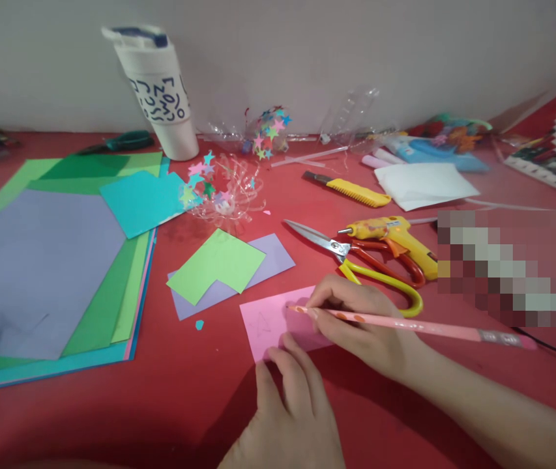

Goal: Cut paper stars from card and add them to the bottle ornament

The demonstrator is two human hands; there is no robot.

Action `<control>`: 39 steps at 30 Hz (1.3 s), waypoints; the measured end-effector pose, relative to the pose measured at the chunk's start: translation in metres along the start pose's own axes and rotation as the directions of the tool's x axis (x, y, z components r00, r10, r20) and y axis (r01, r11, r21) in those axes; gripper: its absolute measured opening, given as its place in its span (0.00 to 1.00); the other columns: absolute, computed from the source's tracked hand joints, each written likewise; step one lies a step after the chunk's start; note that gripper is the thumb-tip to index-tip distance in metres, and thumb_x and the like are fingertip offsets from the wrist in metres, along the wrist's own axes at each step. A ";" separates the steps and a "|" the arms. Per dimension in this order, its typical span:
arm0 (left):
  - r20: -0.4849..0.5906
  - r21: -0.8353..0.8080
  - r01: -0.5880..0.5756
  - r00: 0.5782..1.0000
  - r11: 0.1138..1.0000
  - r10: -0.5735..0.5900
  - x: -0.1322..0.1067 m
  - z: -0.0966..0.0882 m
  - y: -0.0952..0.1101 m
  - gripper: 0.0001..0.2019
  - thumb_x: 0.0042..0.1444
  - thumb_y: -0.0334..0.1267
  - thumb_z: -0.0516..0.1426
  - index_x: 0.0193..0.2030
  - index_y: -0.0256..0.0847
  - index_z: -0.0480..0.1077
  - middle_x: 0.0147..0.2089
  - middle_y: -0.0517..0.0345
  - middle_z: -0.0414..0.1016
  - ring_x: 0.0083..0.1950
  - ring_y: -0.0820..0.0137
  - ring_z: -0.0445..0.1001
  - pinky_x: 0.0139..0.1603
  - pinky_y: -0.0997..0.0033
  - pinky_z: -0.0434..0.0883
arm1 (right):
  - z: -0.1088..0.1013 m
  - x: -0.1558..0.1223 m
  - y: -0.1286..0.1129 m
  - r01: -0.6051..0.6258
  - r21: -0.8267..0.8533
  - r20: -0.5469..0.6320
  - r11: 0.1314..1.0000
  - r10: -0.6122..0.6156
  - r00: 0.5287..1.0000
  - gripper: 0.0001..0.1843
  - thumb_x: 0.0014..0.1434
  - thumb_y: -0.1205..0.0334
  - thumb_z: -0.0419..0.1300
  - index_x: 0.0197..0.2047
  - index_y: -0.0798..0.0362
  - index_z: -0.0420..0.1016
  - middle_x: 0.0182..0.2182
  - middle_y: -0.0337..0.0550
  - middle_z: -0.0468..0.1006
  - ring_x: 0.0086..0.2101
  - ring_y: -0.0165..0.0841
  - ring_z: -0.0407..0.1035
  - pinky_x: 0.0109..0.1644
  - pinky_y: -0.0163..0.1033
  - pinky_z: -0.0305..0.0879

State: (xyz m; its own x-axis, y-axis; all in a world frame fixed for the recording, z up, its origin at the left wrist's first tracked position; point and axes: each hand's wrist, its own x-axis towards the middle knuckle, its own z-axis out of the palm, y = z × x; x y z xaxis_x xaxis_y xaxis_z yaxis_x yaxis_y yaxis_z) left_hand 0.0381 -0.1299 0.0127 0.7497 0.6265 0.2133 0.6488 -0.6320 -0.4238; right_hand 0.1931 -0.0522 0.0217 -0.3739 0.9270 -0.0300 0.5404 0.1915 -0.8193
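My right hand (pixel 356 319) pinches a pink pencil (pixel 419 327) near its point. The pencil tip touches a piece of pink paper (pixel 258 339), which bears a faint pencil-drawn shape on its left part. The fingertips of my left hand (pixel 292 397) rest on the lower edge of that paper, with nothing held. Just beyond the paper lies a light green paper piece (pixel 219 260) over a purple piece (pixel 275 254). Scissors with red and yellow handles (pixel 339 249) lie behind my right hand, beside a yellow glue gun (pixel 380 229).
At the left spreads a stack of coloured sheets (pixel 38 260) with a turquoise piece (pixel 135 202) on it. A white tumbler (pixel 160 98) stands by the wall. Star decorations on clear strands (pixel 221 189), a yellow cutter knife (pixel 356 190) and a white packet (pixel 424 184) lie farther back on the red table.
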 end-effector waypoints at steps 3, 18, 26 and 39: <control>-0.003 0.005 -0.003 1.000 1.000 0.003 0.000 0.000 -0.001 0.21 0.49 0.23 0.46 0.42 0.32 0.77 0.41 0.45 0.81 0.38 0.62 0.79 0.34 0.66 0.74 | -0.001 0.001 0.000 -0.027 -0.011 -0.001 1.000 0.027 1.000 0.08 0.58 0.64 0.54 0.27 0.50 0.66 0.21 0.34 0.69 0.22 0.29 0.62 0.25 0.32 0.59; 0.041 -0.022 0.015 0.999 1.000 -0.014 -0.002 0.001 0.001 0.20 0.50 0.24 0.48 0.44 0.32 0.76 0.44 0.44 0.80 0.40 0.62 0.78 0.37 0.68 0.74 | 0.000 -0.001 0.004 0.003 0.004 0.003 1.000 -0.003 1.000 0.06 0.57 0.66 0.55 0.28 0.50 0.66 0.21 0.32 0.69 0.23 0.28 0.63 0.26 0.31 0.59; 0.033 -0.008 0.005 0.999 1.000 -0.005 -0.002 0.002 0.003 0.20 0.49 0.22 0.46 0.43 0.31 0.76 0.42 0.44 0.80 0.39 0.62 0.78 0.35 0.68 0.76 | -0.001 -0.002 0.003 -0.025 -0.011 -0.015 1.000 0.025 1.000 0.06 0.55 0.66 0.55 0.26 0.50 0.67 0.21 0.33 0.69 0.22 0.28 0.62 0.25 0.32 0.58; 0.023 0.007 0.001 1.000 1.000 -0.002 -0.002 0.003 0.003 0.21 0.50 0.23 0.45 0.43 0.31 0.76 0.41 0.44 0.80 0.39 0.62 0.79 0.35 0.69 0.76 | -0.001 -0.002 0.004 0.054 0.006 -0.031 0.999 -0.054 0.998 0.08 0.49 0.71 0.52 0.22 0.50 0.62 0.17 0.31 0.63 0.19 0.26 0.56 0.21 0.31 0.50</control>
State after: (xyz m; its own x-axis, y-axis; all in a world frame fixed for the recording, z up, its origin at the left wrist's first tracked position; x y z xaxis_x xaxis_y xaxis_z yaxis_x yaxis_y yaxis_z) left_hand 0.0382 -0.1313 0.0081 0.7454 0.6379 0.1935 0.6489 -0.6278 -0.4299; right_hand 0.1970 -0.0532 0.0191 -0.3792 0.9248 0.0320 0.5149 0.2396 -0.8231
